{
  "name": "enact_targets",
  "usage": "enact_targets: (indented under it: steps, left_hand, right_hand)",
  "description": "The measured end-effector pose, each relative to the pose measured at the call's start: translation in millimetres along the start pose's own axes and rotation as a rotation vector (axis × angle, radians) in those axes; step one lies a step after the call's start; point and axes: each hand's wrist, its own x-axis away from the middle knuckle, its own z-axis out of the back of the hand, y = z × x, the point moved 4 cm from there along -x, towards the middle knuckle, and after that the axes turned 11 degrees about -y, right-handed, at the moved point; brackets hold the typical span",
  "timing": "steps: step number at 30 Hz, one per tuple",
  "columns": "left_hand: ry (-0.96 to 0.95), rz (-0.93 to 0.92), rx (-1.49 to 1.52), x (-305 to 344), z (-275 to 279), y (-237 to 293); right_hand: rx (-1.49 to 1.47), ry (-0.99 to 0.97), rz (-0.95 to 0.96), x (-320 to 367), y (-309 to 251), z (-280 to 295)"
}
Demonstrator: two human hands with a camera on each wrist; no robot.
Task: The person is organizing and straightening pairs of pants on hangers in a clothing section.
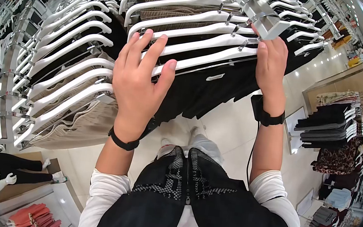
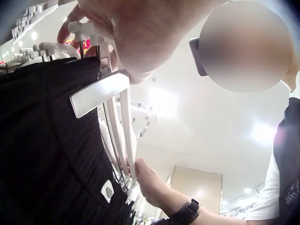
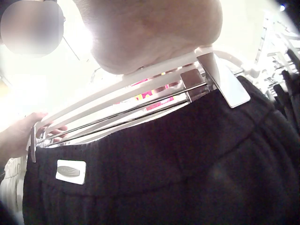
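Observation:
White hangers (image 1: 217,56) with metal clips carry black trousers (image 1: 203,88) with an elastic-looking waistband and a small white label (image 3: 71,172). My left hand (image 1: 138,77) holds the left ends of the front hangers, thumb in front and fingers spread over them. At the right end, beside the metal rail tip (image 1: 271,27), my right hand (image 1: 271,66) grips the hangers; its fingers reach behind them and partly out of sight. A silver clip (image 3: 225,80) pinches the waistband close under the right palm. Both wrists wear black bands.
More white hangers with beige trousers (image 1: 82,123) hang on a second rail (image 1: 7,84) at the left. Below stand a seated mannequin (image 1: 1,172) and folded coral clothes (image 1: 32,215). Dark garments (image 1: 323,126) hang at the right, over a pale tiled floor (image 1: 231,125).

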Motion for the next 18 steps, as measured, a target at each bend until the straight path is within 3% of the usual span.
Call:
enact_targets:
  steps: [18]
  left_hand:
    - [0.002, 0.156, -0.078, -10.3, -7.6, 10.3]
  right_hand:
    - [-0.007, 0.143, 0.043, 6.2, 6.0, -3.9]
